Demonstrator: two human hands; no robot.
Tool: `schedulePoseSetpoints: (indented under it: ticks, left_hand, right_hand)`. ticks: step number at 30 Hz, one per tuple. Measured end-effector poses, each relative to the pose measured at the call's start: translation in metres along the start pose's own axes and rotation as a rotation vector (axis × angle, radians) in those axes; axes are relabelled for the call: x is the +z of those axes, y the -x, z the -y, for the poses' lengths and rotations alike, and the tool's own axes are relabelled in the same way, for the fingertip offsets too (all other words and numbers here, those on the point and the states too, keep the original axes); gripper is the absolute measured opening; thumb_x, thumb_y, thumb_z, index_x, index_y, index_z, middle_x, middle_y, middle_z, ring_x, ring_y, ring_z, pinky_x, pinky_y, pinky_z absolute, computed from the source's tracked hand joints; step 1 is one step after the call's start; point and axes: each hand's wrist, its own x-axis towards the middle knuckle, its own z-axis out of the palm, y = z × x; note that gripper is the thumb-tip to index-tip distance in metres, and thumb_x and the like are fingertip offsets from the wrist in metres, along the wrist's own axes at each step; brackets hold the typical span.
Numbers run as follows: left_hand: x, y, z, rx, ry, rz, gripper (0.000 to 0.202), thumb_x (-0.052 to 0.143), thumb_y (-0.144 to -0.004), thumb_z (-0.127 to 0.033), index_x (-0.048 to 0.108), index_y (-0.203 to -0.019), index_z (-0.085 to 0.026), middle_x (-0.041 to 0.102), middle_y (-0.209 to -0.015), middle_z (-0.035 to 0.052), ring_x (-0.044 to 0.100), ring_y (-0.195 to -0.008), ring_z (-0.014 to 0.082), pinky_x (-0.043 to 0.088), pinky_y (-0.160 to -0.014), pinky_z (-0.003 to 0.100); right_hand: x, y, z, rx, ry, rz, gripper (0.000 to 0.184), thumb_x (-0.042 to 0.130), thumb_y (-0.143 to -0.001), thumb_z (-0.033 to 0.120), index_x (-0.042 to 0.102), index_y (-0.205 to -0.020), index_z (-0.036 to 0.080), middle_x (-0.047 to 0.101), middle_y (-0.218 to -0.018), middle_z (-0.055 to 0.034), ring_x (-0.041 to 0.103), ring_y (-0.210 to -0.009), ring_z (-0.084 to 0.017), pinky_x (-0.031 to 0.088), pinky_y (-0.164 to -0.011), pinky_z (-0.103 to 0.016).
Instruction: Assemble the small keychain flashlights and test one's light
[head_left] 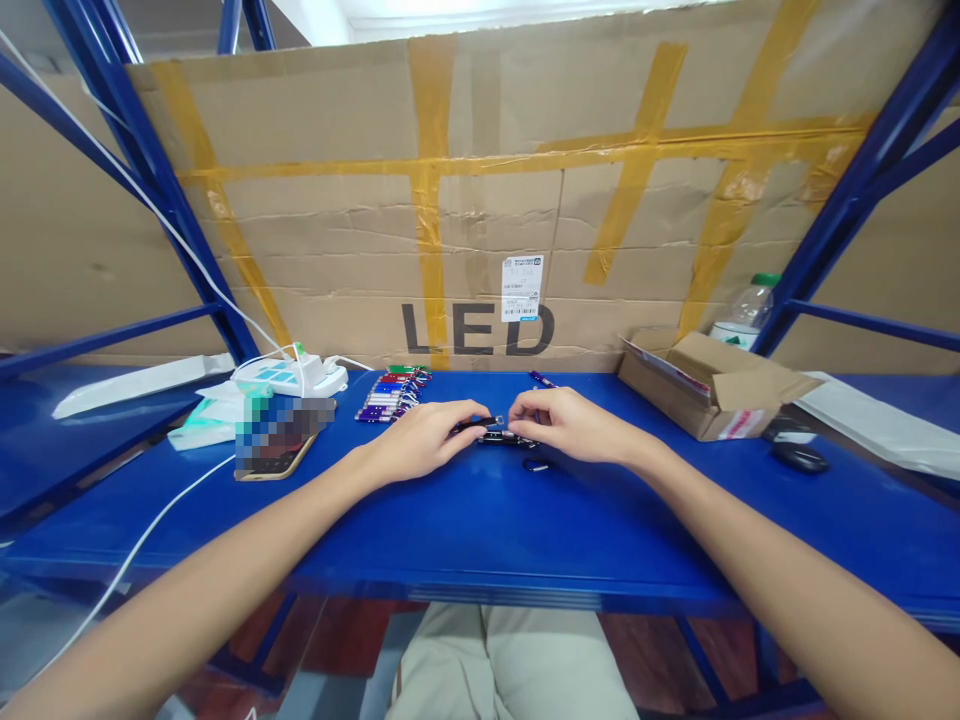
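Note:
My left hand (429, 438) has its fingers closed on a slim black tube (487, 421), which points to the right. Just below it on the blue table lies another black tube (496, 437) with silvery parts. My right hand (564, 424) is curled with fingertips pinched together by the right ends of these tubes; what lies in the pinch is too small to make out. A dark carabiner clip (535, 465) rests in front of the right hand. Behind that hand, a purple tube (541, 379) lies on the table.
Left of my hands sits a row of coloured tubes with clips (391, 395). A phone (281, 455), tissue pack (214, 415) and white power strip (289, 376) are farther left. On the right are an open cardboard box (705, 390), a black mouse (799, 457) and a bottle (746, 310).

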Motion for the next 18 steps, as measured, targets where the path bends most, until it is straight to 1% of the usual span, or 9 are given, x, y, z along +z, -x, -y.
schedulePoseSetpoints:
  ticks: [3, 5, 8, 11, 14, 16, 18]
  left_hand:
    - [0.0, 0.0, -0.001, 0.005, 0.02, 0.003, 0.031, 0.054, -0.113, -0.039, 0.068, -0.134, -0.022, 0.079, -0.124, 0.0076, 0.077, -0.109, 0.0251, 0.057, -0.096, 0.035]
    - [-0.001, 0.0, -0.002, 0.016, 0.03, 0.006, 0.03, 0.052, -0.113, -0.037, 0.068, -0.133, -0.021, 0.078, -0.126, 0.0078, 0.076, -0.11, 0.0249, 0.056, -0.096, 0.035]
    - [-0.001, 0.0, -0.003, 0.044, 0.033, -0.015, 0.03, 0.05, -0.114, -0.036, 0.068, -0.132, -0.02, 0.077, -0.129, 0.0082, 0.075, -0.113, 0.0244, 0.055, -0.098, 0.035]
    - [-0.001, 0.0, -0.003, 0.033, 0.036, -0.042, 0.029, 0.056, -0.112, -0.039, 0.068, -0.133, -0.022, 0.078, -0.124, 0.0064, 0.076, -0.106, 0.0226, 0.057, -0.092, 0.032]
    - [0.0, 0.0, -0.004, 0.048, 0.031, -0.094, 0.028, 0.061, -0.11, -0.041, 0.07, -0.129, -0.023, 0.08, -0.119, 0.0047, 0.077, -0.101, 0.0212, 0.057, -0.087, 0.029]
    - [0.002, 0.0, -0.004, 0.08, 0.023, -0.147, 0.026, 0.058, -0.112, -0.041, 0.073, -0.124, -0.023, 0.082, -0.117, 0.0048, 0.078, -0.1, 0.0208, 0.058, -0.088, 0.029]
    - [0.004, 0.0, -0.004, 0.104, 0.01, -0.199, 0.029, 0.054, -0.114, -0.04, 0.074, -0.124, -0.022, 0.082, -0.118, 0.0059, 0.079, -0.101, 0.0211, 0.059, -0.09, 0.029]
  right_hand:
    - [0.007, -0.001, 0.002, -0.028, -0.113, -0.017, 0.033, 0.056, -0.106, 0.048, 0.069, -0.097, 0.019, 0.068, -0.085, -0.0016, 0.056, -0.076, -0.018, 0.042, -0.072, -0.03]
    - [0.011, -0.002, 0.002, -0.039, -0.164, -0.013, 0.033, 0.054, -0.107, 0.049, 0.065, -0.095, 0.02, 0.063, -0.084, 0.0, 0.053, -0.075, -0.017, 0.041, -0.071, -0.029]
    - [0.016, -0.003, 0.002, -0.028, -0.219, -0.007, 0.033, 0.053, -0.108, 0.048, 0.062, -0.093, 0.02, 0.06, -0.085, 0.0003, 0.052, -0.078, -0.017, 0.041, -0.072, -0.029]
    - [0.019, -0.004, 0.002, -0.019, -0.28, -0.03, 0.036, 0.05, -0.109, 0.048, 0.059, -0.087, 0.02, 0.058, -0.085, 0.0003, 0.05, -0.078, -0.017, 0.04, -0.072, -0.03]
    - [0.023, -0.006, 0.004, -0.006, -0.347, -0.051, 0.038, 0.05, -0.108, 0.049, 0.054, -0.082, 0.021, 0.054, -0.081, 0.0014, 0.045, -0.073, -0.016, 0.038, -0.069, -0.029]
    - [0.026, -0.007, 0.005, 0.015, -0.41, -0.052, 0.039, 0.05, -0.108, 0.05, 0.052, -0.081, 0.022, 0.051, -0.079, 0.0021, 0.043, -0.071, -0.015, 0.037, -0.066, -0.029]
    - [0.028, -0.008, 0.006, 0.038, -0.485, -0.058, 0.039, 0.05, -0.107, 0.052, 0.05, -0.081, 0.022, 0.049, -0.077, 0.003, 0.041, -0.068, -0.014, 0.035, -0.064, -0.029]
